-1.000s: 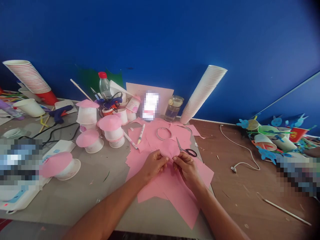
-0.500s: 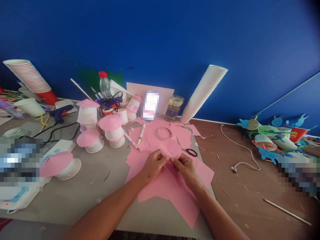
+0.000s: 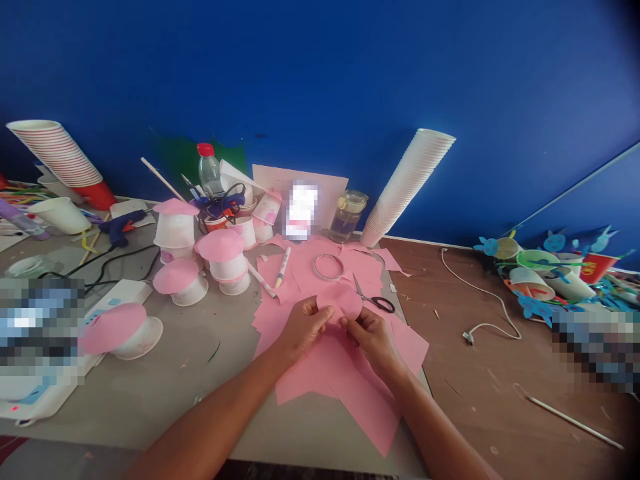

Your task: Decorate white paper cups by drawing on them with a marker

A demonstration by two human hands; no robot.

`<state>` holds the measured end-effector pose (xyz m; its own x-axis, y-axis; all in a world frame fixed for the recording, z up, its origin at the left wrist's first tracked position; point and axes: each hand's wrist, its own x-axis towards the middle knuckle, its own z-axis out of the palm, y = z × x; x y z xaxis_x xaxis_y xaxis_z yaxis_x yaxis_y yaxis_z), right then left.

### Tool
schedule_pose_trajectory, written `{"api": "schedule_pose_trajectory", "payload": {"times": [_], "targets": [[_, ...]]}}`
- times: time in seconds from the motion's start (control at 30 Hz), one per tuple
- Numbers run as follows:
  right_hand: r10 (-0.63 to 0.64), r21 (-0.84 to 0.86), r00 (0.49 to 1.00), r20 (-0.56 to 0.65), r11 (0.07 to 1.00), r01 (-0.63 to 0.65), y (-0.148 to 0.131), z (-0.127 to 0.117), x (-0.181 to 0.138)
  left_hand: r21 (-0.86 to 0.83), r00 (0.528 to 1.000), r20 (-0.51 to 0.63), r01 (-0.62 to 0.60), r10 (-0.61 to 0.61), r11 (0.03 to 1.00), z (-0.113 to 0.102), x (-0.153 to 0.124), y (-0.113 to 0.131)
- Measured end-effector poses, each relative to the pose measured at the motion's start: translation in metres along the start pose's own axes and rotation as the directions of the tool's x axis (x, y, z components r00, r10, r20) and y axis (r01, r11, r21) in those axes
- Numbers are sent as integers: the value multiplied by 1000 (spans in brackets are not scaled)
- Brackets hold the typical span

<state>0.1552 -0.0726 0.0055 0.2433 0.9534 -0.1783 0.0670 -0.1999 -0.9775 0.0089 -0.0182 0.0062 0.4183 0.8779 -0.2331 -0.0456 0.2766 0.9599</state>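
Note:
Between my two hands is a round pink paper disc (image 3: 341, 300). My left hand (image 3: 306, 328) pinches its near left edge, thumb on top. On the near right edge, my right hand (image 3: 371, 337) grips it between thumb and fingers. Beneath lie overlapping sheets of pink paper (image 3: 320, 370). Just past the disc rests a thin ring (image 3: 329, 267). Scissors (image 3: 377, 301) with black handles lie right of the disc, close to my right hand. Two markers (image 3: 283, 268) lie to the left on the paper.
White paper cups with pink paper tops (image 3: 223, 257) stand on the left, near a glue gun (image 3: 123, 227) and cables. A tall leaning cup stack (image 3: 407, 183), a glass jar (image 3: 349, 217) and a blurred bright screen (image 3: 301, 210) stand behind. A white cable (image 3: 480, 287) lies right.
The disc has come slightly nearer to me and tilted. My left thumb has shifted up onto it, and the thumbs are a little farther apart.

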Motion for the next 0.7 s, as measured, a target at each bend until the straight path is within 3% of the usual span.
{"api": "schedule_pose_trajectory", "payload": {"times": [0.13,0.43,0.7], "targets": [[23,33,1000,13,999,-23,-6,2,-2,90,996,-38,-71,75,993,2,-1,2],[52,124,999,17,991,-54,-5,3,-2,137,997,-32,-63,68,989,1,1,-2],[5,4,1000,20,1000,-5,0,-1,-1,89,997,-17,-74,76,993,3,0,0]]}}
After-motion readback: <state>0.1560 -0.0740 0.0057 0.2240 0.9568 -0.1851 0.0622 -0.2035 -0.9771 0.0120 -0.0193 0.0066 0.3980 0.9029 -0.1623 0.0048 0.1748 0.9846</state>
